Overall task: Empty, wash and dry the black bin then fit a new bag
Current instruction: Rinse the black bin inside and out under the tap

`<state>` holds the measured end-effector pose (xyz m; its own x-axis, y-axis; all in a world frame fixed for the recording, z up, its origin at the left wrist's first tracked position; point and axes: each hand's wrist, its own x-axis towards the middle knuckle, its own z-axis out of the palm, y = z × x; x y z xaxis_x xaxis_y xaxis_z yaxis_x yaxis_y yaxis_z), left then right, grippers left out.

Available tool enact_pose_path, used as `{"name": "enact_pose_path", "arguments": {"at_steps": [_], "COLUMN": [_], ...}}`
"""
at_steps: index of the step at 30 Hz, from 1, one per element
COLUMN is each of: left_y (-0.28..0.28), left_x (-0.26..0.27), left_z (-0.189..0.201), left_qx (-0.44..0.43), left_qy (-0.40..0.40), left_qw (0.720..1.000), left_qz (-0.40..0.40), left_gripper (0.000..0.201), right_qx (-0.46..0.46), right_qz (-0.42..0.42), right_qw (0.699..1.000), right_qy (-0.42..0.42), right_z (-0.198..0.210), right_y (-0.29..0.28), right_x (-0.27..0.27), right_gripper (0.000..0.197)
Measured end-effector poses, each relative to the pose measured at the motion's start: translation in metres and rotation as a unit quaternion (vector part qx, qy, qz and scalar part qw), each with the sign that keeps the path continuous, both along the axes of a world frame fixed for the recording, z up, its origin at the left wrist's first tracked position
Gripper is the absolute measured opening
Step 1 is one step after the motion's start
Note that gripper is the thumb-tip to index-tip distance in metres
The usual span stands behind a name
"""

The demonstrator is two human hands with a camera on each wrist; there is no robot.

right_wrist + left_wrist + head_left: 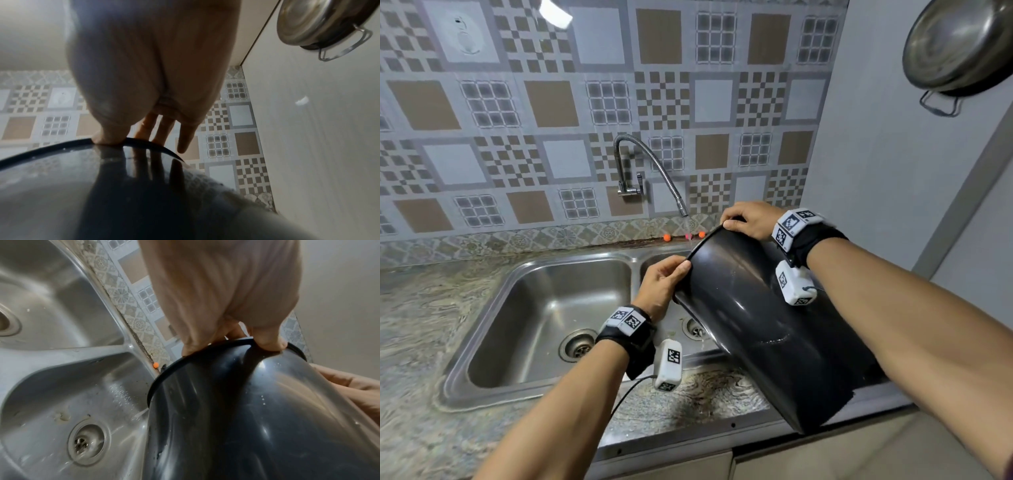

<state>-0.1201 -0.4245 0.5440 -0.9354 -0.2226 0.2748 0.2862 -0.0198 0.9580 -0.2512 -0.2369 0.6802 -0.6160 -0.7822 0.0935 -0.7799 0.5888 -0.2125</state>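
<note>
- Meanwhile, we tilted the black bin (767,329) over the right basin of the steel double sink (544,308), its mouth under the running tap (654,171).
- Our left hand (661,284) pinched the near rim; our right hand (751,219) curled over the far rim.
- Marbled countertop (414,342), patterned wall tiles (551,102) and a hanging steel pan (959,44) framed us.

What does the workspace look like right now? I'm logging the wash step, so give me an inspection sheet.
Surface: marbled counter with double steel sink, wet.
Job's things: black bin tilted, mouth under running tap.
Clutter: orange beads behind the sink.
Hands: left hand and right hand grip the bin rim.
Cables: black lead from left wrist unit.
Surroundings: patterned tiles, steel pan hung on the wall.
</note>
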Motion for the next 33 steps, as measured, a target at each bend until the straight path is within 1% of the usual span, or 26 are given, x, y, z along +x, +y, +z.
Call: {"name": "enact_pose_path", "arguments": {"at_steps": [7, 11, 15, 20, 21, 23, 25, 29, 33], "left_y": [-0.003, -0.001, 0.006, 0.007, 0.006, 0.006, 0.007, 0.010, 0.011], "left_x": [0.003, 0.005, 0.000, -0.004, -0.004, -0.003, -0.003, -0.001, -0.001], "left_z": [-0.018, -0.028, -0.040, -0.049, -0.051, -0.052, -0.054, -0.054, -0.053], "left_qx": [-0.019, 0.008, 0.049, 0.095, 0.102, 0.105, 0.106, 0.119, 0.134], "left_qy": [-0.018, -0.031, -0.046, -0.061, -0.062, -0.067, -0.075, -0.088, -0.094], "left_qw": [1.000, 0.999, 0.998, 0.993, 0.992, 0.991, 0.990, 0.987, 0.983], "left_qz": [-0.008, 0.003, 0.016, 0.026, 0.029, 0.040, 0.052, 0.069, 0.087], "left_gripper": [0.019, 0.017, 0.017, 0.018, 0.019, 0.017, 0.021, 0.023, 0.024], "right_qx": [0.082, 0.092, 0.106, 0.151, 0.153, 0.151, 0.145, 0.139, 0.114], "right_qz": [-0.022, -0.034, -0.066, -0.113, -0.129, -0.157, -0.170, -0.185, -0.182], "right_qw": [0.996, 0.995, 0.992, 0.982, 0.980, 0.976, 0.975, 0.973, 0.977], "right_qy": [0.003, -0.006, 0.000, -0.006, -0.005, -0.004, -0.004, 0.005, 0.008], "right_z": [-0.016, -0.027, -0.045, -0.063, -0.066, -0.074, -0.080, -0.084, -0.082], "right_y": [-0.028, -0.045, -0.059, -0.073, -0.073, -0.072, -0.070, -0.072, -0.074], "right_x": [-0.005, -0.005, -0.005, 0.004, 0.004, 0.004, 0.006, 0.014, 0.021], "right_gripper": [0.025, 0.026, 0.026, 0.048, 0.050, 0.053, 0.054, 0.052, 0.045]}}
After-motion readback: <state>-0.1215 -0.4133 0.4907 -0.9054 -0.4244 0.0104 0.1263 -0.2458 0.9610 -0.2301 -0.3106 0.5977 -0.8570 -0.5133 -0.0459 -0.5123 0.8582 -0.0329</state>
